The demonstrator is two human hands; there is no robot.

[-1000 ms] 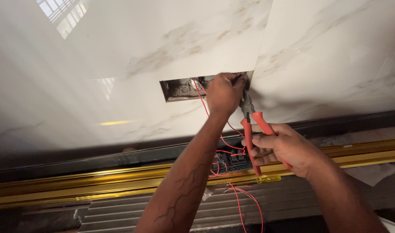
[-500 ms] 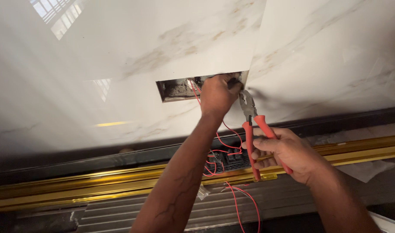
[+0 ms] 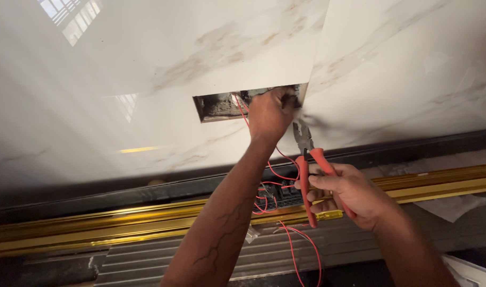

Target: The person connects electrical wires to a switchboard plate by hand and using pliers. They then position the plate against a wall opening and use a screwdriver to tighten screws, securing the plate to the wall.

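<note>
Red-handled steel pliers (image 3: 311,175) sit gripped in the right hand (image 3: 349,194), just below the left hand (image 3: 269,114), which pinches thin red wires (image 3: 242,109) inside the rectangular wall opening (image 3: 222,106).

No packages, labels, signs (or screens) visible.

Bright daylight, window glare on the glossy marble wall (image 3: 147,69); sharp throughout.

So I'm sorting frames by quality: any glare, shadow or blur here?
Head view: window glare and a yellow streak reflect on the glossy marble panel; the wall cutout is dark; left hand and pliers look fairly sharp.
</note>
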